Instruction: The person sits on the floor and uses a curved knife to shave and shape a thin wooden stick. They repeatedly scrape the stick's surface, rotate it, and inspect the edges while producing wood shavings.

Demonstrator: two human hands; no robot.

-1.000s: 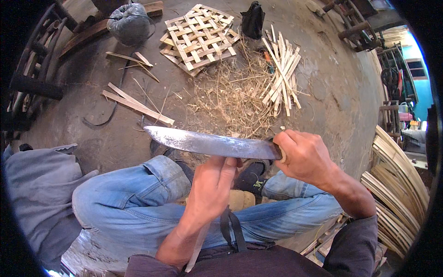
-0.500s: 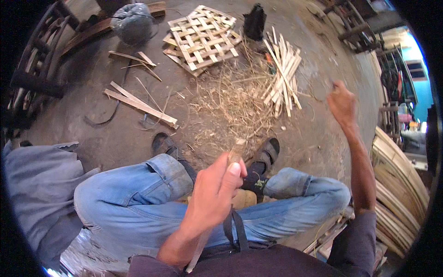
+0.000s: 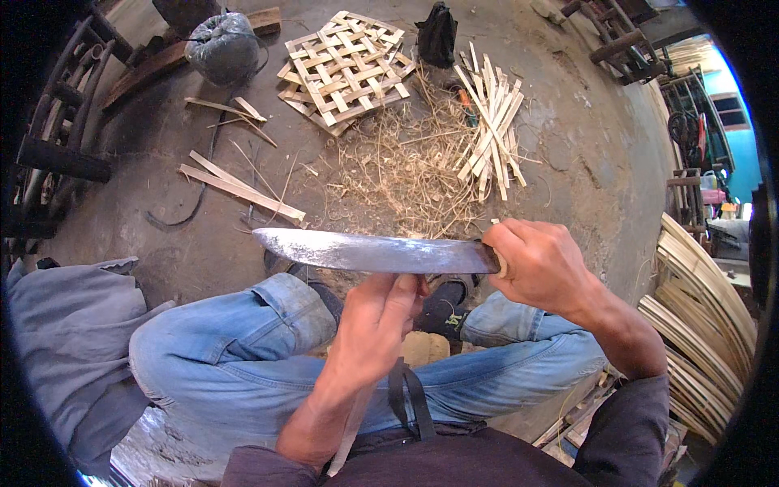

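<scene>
My right hand (image 3: 540, 264) is closed round the handle of a big broad-bladed knife (image 3: 373, 252). Its blade lies crosswise in front of me, the rounded tip toward the left. Just below the blade, my left hand (image 3: 377, 325) is closed on a bamboo strip (image 3: 354, 426), thumb on top. The strip runs back along my left forearm toward my body, and its far end is hidden behind the blade. Whether the blade touches the strip or my left fingers, I cannot tell.
Fibre shavings (image 3: 406, 183) litter the floor beyond my feet. Around them lie a pile of split strips (image 3: 493, 122), a woven bamboo lattice (image 3: 349, 65), a black bag (image 3: 436, 36) and longer loose strips (image 3: 243, 195). Long bamboo slats (image 3: 698, 325) stand at right.
My right hand has swung in from the far right, and the knife now lies across, over the strip's end. My left hand keeps its hold, almost in place.
</scene>
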